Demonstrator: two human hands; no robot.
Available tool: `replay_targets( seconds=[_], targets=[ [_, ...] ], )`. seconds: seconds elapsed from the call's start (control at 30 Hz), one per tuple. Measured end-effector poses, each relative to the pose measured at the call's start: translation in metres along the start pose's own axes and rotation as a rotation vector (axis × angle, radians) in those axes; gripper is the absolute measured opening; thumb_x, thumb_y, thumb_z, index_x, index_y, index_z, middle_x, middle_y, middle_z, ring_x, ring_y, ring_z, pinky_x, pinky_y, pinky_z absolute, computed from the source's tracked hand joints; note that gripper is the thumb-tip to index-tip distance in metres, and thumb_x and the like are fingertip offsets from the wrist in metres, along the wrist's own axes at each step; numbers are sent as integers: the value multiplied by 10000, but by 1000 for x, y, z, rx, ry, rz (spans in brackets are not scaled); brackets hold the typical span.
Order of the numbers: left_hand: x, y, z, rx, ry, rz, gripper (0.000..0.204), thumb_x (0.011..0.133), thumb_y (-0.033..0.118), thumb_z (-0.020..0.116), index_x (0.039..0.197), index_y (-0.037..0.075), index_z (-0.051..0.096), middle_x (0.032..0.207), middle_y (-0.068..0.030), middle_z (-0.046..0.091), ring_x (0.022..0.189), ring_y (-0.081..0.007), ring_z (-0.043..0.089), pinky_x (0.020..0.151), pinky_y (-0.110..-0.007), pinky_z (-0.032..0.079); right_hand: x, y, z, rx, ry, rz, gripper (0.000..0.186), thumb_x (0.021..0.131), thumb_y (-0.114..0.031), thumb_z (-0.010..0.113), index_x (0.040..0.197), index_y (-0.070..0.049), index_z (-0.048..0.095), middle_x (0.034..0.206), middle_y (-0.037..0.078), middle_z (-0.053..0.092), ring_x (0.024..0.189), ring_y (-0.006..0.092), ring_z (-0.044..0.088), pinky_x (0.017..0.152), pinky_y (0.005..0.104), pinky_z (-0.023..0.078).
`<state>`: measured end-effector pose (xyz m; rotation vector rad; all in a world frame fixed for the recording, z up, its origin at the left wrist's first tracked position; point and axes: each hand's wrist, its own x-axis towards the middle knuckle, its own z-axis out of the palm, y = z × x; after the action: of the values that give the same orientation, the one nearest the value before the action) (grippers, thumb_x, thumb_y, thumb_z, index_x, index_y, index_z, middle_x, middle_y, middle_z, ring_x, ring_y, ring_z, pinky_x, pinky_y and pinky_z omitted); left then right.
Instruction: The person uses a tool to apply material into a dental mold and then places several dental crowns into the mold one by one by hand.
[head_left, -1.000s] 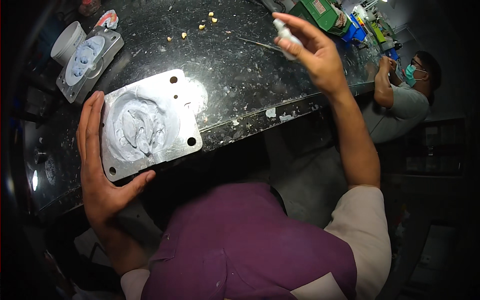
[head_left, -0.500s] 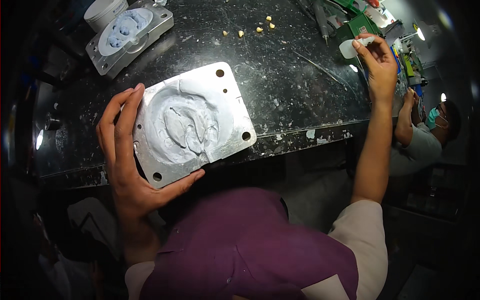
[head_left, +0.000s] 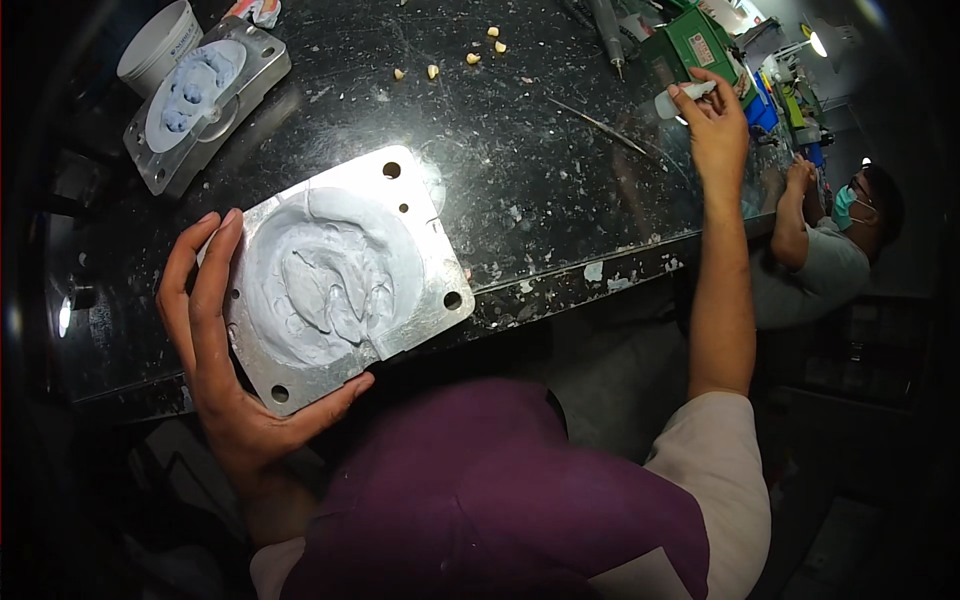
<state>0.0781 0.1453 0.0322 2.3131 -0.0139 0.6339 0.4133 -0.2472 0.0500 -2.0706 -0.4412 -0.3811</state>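
A square metal dental flask half point(head_left: 437, 262) leans at the bench's near edge, its plaster mould point(head_left: 330, 285) facing up with an arch-shaped hollow. Around its left side wraps my left hand point(head_left: 222, 395), fingers along the upper left edge and thumb under the near edge. At the right, over the bench, my right hand point(head_left: 718, 135) pinches a small whitish translucent bottle point(head_left: 668, 104) between thumb and fingers. The second flask half point(head_left: 255, 75), at the far left, carries a bluish-white plaster cast point(head_left: 198, 92) and stands tilted.
Beside the second half is a white tub point(head_left: 150, 48), with a pink-and-white dental piece point(head_left: 258, 10) behind. Several yellowish tooth-like pieces point(head_left: 433, 72) lie on the black bench point(head_left: 510, 150). A thin metal tool point(head_left: 600, 127), a handpiece point(head_left: 608, 35) and a green box point(head_left: 690, 45) are right. A masked co-worker point(head_left: 830, 235) sits beyond.
My view has shifted, so the bench items sit farther left. Both hands keep their grips, and the bottle lies slightly nearer the green box's front in the picture.
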Motion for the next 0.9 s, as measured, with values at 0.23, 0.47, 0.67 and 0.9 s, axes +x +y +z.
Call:
replay_targets(
  seconds=[0.23,0.47,0.67,0.9],
  targets=[
    [0,-1,0,21,13,11,1219,511,399,935,1547,21,417,1551,-216,371,1437,-364,424,1187,-521,384,-11,-56,10,-517,425,-523,826,833,-160,879,1492,-24,399,1252,198,632,1103,268,657,944,364,529],
    [3,1,-3,-9,-14,53,1243,490,366,992,1538,25,418,1548,-228,361,1427,-375,406,1148,-512,440,-4,-128,73,-370,-339,-519,163,950,-89,750,1096,-18,740,913,63,733,838,149,688,804,249,541],
    [2,-6,-5,51,-1,88,1297,495,521,961,1552,19,400,1557,-245,390,1454,-385,407,1193,-525,371,36,-125,110,-341,-725,-365,249,921,-215,717,1110,-66,779,1080,122,779,1007,259,730,929,366,543],
    [2,-13,-9,-12,-27,126,1318,509,615,951,1539,-2,408,1549,-260,400,1454,-390,408,1183,-525,376,30,-135,118,-472,-698,-242,265,887,-257,765,1103,-108,804,1055,117,787,1000,243,733,934,372,546]
  ],
)
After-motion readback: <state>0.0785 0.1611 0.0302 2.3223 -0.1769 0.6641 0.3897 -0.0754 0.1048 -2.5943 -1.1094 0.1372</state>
